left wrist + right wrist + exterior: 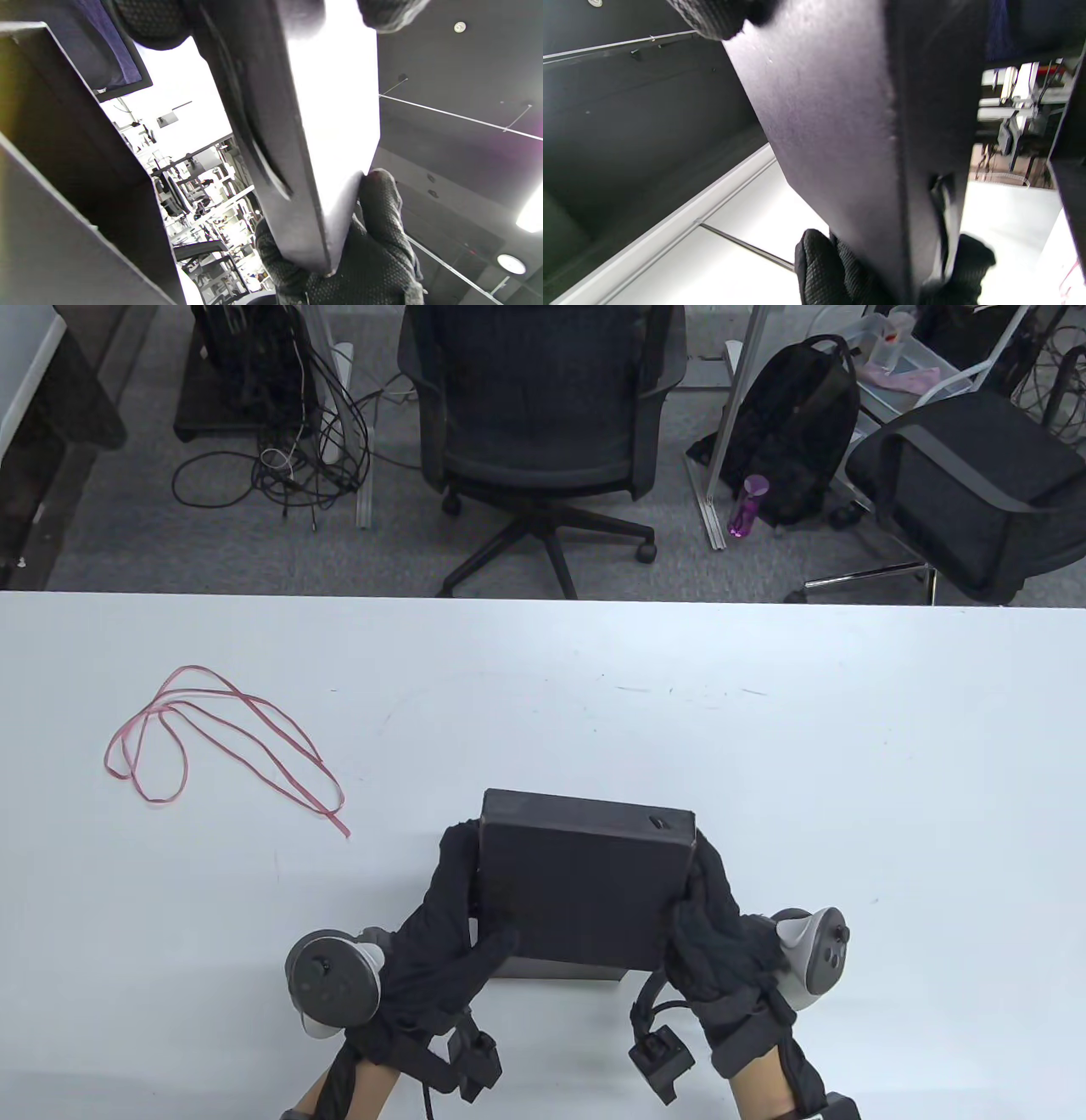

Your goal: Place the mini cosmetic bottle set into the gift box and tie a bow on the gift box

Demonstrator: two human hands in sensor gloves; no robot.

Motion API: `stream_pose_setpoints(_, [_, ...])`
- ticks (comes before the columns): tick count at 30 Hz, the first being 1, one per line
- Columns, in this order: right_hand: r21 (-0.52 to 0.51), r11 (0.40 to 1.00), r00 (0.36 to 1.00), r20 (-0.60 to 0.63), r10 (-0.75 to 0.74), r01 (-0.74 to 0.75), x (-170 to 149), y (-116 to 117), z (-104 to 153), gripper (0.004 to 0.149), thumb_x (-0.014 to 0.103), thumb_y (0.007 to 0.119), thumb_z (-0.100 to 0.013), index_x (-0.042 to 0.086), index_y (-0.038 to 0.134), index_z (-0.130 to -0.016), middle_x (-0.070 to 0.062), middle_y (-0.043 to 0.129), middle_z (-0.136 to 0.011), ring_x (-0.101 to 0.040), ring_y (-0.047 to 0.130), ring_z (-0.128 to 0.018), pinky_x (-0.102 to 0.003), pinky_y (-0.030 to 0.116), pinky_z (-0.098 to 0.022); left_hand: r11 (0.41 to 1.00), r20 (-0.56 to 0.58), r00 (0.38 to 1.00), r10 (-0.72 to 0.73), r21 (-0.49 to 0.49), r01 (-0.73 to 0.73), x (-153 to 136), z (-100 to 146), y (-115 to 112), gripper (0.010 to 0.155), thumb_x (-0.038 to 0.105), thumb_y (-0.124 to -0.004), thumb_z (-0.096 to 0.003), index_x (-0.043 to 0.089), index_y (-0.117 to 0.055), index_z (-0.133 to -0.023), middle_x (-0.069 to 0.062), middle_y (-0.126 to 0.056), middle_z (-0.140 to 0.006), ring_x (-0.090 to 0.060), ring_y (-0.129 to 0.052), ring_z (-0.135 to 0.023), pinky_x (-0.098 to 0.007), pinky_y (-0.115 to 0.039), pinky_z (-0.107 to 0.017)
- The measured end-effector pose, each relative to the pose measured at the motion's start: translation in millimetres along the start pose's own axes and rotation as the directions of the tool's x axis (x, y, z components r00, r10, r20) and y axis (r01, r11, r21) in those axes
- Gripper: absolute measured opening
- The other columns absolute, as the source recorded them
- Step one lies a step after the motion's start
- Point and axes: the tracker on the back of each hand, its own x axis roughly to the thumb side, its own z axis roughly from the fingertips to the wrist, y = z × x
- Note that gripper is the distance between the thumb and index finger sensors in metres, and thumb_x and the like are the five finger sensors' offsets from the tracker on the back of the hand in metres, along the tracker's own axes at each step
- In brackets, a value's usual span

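Note:
Both gloved hands hold the black gift box lid [585, 882] level near the table's front edge. My left hand [462, 891] grips its left side, thumb on top. My right hand [696, 886] grips its right side. A strip of the black box base [560, 971] shows just under the lid's near edge. In the left wrist view the lid [275, 127] runs edge-on, with the box base wall [63, 148] beside it. The right wrist view shows the lid [840, 127] close up. The bottle set is hidden. A thin red ribbon [229, 738] lies loose at the table's left.
The white table [764, 746] stretches wide behind and to the right of the box. Beyond its far edge stand two office chairs [543, 407], a black backpack [797, 424] and floor cables.

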Motion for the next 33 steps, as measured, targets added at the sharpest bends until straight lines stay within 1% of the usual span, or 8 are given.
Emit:
stream_pose_setpoints(3, [-0.030, 0.993, 0.994, -0.010, 0.111, -0.111, 3, 2, 1, 0.075, 0.034, 0.055, -0.065, -0.005, 0.011, -0.111, -0.030, 0.054, -0.095, -0.041, 0.070, -0.070, -0.042, 0.078, -0.050, 1.000, -0.006, 1.000, -0.006, 0.010, 0.006, 2, 1, -4, 0.081, 0.050, -0.057, -0.0623, 0.013, -0.010, -0.116, -0.027, -0.031, -0.118, -0.027, -0.087, -0.080, -0.040, -0.082, -0.055])
stream_pose_setpoints(9, [-0.078, 0.945, 0.947, -0.071, 0.313, -0.318, 10, 13, 5, 0.068, 0.025, 0.047, -0.065, -0.013, 0.012, -0.109, -0.041, 0.047, -0.094, -0.060, 0.054, -0.075, -0.069, 0.059, -0.055, 0.998, -0.020, 0.998, -0.062, -0.002, 0.062, 12, 3, -12, 0.083, 0.050, -0.054, -0.0638, 0.004, -0.007, -0.114, -0.031, -0.029, -0.116, -0.025, -0.089, -0.076, -0.036, -0.084, -0.049])
stream_pose_setpoints(11, [-0.086, 0.938, 0.940, -0.093, 0.328, -0.335, 12, 15, 6, 0.067, 0.023, 0.047, -0.064, -0.016, 0.014, -0.108, -0.047, 0.035, -0.099, -0.068, 0.039, -0.080, -0.076, 0.049, -0.054, 0.999, -0.025, 0.999, -0.035, -0.010, 0.035, 15, 3, -14, 0.084, 0.051, -0.053, -0.0641, 0.002, -0.006, -0.113, -0.034, -0.024, -0.115, -0.034, -0.082, -0.086, -0.042, -0.082, -0.056])
stream_pose_setpoints(13, [-0.084, 0.926, 0.924, -0.137, 0.356, -0.369, 14, 15, 7, 0.067, 0.022, 0.047, -0.064, -0.018, 0.015, -0.108, -0.052, 0.026, -0.100, -0.073, 0.028, -0.081, -0.081, 0.042, -0.053, 0.999, -0.028, 0.999, -0.020, -0.030, 0.019, 20, 3, -16, 0.086, 0.051, -0.053, -0.0642, -0.001, -0.004, -0.113, -0.038, -0.016, -0.114, -0.053, -0.060, -0.102, -0.061, -0.067, -0.071])
stream_pose_setpoints(14, [-0.084, 0.923, 0.920, -0.158, 0.359, -0.375, 14, 15, 7, 0.067, 0.021, 0.047, -0.064, -0.019, 0.016, -0.108, -0.053, 0.024, -0.101, -0.075, 0.025, -0.081, -0.083, 0.040, -0.052, 0.999, -0.035, 0.999, -0.030, -0.033, 0.028, 21, 4, -16, 0.087, 0.051, -0.053, -0.0643, -0.003, -0.004, -0.112, -0.039, -0.014, -0.113, -0.061, -0.046, -0.104, -0.068, -0.058, -0.073])
stream_pose_setpoints(18, [-0.065, 0.926, 0.905, -0.246, 0.347, -0.373, 10, 14, 8, 0.066, 0.019, 0.049, -0.064, -0.022, 0.018, -0.107, -0.055, 0.024, -0.100, -0.079, 0.025, -0.080, -0.086, 0.038, -0.050, 0.987, -0.130, 0.980, -0.150, -0.085, 0.139, 21, 3, -18, 0.090, 0.053, -0.053, -0.0643, -0.008, -0.005, -0.112, -0.045, -0.010, -0.110, -0.072, -0.027, -0.100, -0.076, -0.047, -0.071])
stream_pose_setpoints(23, [-0.003, 0.933, 0.881, -0.331, 0.339, -0.361, -3, 12, 9, 0.070, 0.018, 0.048, -0.064, -0.024, 0.011, -0.105, -0.057, 0.025, -0.100, -0.082, 0.031, -0.079, -0.086, 0.043, -0.050, 0.982, -0.238, 0.964, -0.121, -0.170, 0.081, 9, 1, -21, 0.092, 0.053, -0.054, -0.0645, -0.009, -0.003, -0.111, -0.048, -0.010, -0.108, -0.077, -0.018, -0.095, -0.081, -0.041, -0.068])
stream_pose_setpoints(33, [0.179, 0.875, 0.765, -0.429, 0.480, -0.449, -16, 11, 9, 0.075, 0.020, 0.049, -0.065, -0.031, 0.006, -0.101, -0.062, 0.020, -0.097, -0.084, 0.031, -0.078, -0.086, 0.045, -0.051, 0.956, -0.357, 0.914, -0.191, -0.278, 0.091, -6, -1, -22, 0.094, 0.053, -0.053, -0.0645, -0.013, -0.005, -0.110, -0.052, -0.014, -0.106, -0.081, -0.022, -0.092, -0.085, -0.039, -0.063])
